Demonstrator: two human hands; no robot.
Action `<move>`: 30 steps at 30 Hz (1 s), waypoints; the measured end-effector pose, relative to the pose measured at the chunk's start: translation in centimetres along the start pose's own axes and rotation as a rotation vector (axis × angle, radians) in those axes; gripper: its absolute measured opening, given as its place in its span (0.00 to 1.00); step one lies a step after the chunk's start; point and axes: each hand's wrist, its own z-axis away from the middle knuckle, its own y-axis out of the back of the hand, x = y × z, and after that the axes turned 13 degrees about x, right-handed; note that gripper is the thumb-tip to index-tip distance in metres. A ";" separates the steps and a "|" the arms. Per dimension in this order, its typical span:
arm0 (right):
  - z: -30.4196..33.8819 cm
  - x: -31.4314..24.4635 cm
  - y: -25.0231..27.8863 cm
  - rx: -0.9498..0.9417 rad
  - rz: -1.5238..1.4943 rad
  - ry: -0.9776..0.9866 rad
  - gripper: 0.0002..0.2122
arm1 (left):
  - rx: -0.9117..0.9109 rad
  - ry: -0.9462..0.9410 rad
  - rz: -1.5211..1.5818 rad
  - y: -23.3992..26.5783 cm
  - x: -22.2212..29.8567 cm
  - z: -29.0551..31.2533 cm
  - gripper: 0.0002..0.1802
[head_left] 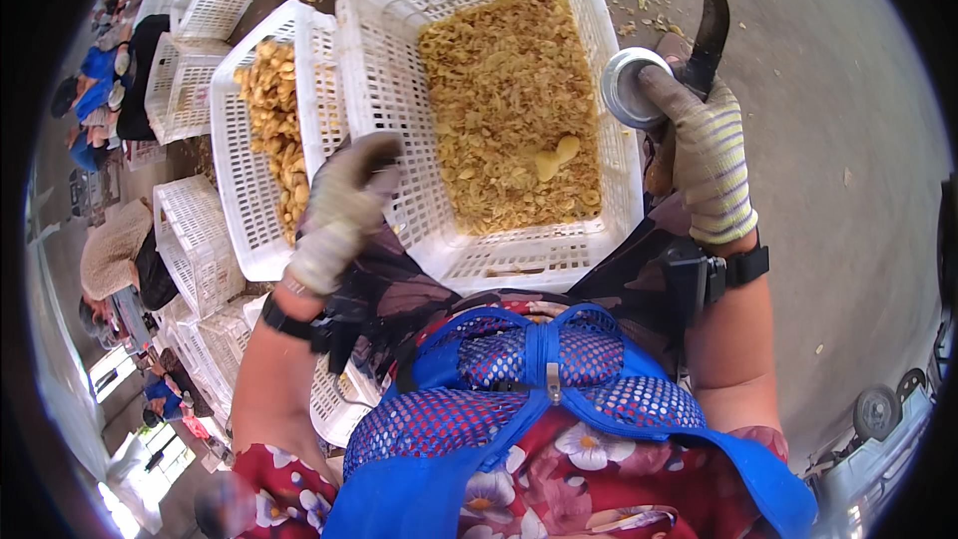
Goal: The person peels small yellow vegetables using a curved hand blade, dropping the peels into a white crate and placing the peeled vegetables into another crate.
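Observation:
My right hand (pixel 715 165), in a striped knit glove, is closed around a dark curved blade (pixel 712 25) and a round metal tin (pixel 626 90), to the right of the big crate. The blade points up and away from me. My left hand (pixel 344 202), also gloved with dark fingertips, is smeared by motion over the near left rim of that white plastic crate (pixel 389 50); whether it holds anything does not show. Yellowish peelings (pixel 509 100) cover the crate's bottom, and a pale peeled piece of ginger-like root (pixel 555 158) lies on them.
Left of the crate stands a white basket (pixel 235 180) with several knobby brown-yellow roots (pixel 274 130). More white crates (pixel 195 240) are stacked further left, with people (pixel 120 250) among them. Scraps (pixel 654 15) dot the grey floor (pixel 828 180). A wheeled vehicle (pixel 878 409) stands at lower right.

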 end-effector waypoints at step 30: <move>0.7 -2.2 -0.4 0.137 0.207 -0.195 0.13 | -0.536 0.256 -0.178 -25.0 -11.9 -6.9 0.28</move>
